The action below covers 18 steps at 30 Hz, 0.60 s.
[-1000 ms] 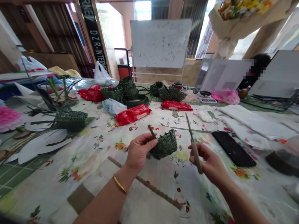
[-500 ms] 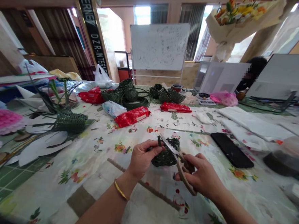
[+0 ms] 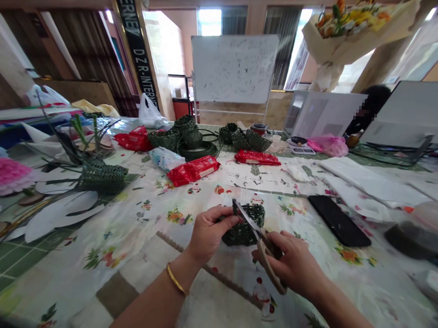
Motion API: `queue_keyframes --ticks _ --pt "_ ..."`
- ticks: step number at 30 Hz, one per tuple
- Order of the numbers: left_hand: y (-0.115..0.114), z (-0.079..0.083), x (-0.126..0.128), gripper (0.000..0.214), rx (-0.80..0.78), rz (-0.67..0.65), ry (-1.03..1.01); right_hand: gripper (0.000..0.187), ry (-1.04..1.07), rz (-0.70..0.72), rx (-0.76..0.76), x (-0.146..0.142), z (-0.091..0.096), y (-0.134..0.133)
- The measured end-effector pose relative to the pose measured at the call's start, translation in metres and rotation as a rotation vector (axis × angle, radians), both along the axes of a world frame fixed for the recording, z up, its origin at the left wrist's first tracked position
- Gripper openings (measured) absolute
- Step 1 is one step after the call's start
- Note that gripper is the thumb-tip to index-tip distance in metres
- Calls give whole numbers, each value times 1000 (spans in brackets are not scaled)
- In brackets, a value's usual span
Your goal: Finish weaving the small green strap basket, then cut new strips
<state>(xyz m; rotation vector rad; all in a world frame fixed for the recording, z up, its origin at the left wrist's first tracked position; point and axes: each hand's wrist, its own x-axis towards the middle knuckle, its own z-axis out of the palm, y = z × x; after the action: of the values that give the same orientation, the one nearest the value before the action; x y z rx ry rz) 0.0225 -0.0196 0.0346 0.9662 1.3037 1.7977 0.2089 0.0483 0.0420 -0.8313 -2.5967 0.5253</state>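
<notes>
My left hand (image 3: 210, 235) grips a small woven basket of dark green strips (image 3: 243, 231), with a loose strip standing up at its edge. My right hand (image 3: 292, 264) is shut on a pair of scissors (image 3: 263, 247) with tan handles. Their open metal blades reach across the top of the basket, around the upright strip (image 3: 234, 208). A gold bangle (image 3: 176, 279) circles my left wrist.
A floral tablecloth (image 3: 131, 238) holds a black phone (image 3: 338, 221), red packets (image 3: 193, 171), woven green pieces (image 3: 103, 178) and a coil of green strip (image 3: 199, 150). Paper flowers (image 3: 2, 176) lie at left. A person (image 3: 373, 107) sits behind white boards at back right.
The hands have shifted only slightly since the scissors came down onto the basket. The blades now sit around the upright strip, and the right hand has moved a little down and left.
</notes>
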Motion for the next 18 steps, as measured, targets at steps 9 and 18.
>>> queue_keyframes --ticks 9,18 --pt "-8 11 -19 14 189 198 820 31 76 -58 -228 5 1 8" --pt "-18 24 -34 15 300 201 1089 20 -107 325 -665 29 24 20"
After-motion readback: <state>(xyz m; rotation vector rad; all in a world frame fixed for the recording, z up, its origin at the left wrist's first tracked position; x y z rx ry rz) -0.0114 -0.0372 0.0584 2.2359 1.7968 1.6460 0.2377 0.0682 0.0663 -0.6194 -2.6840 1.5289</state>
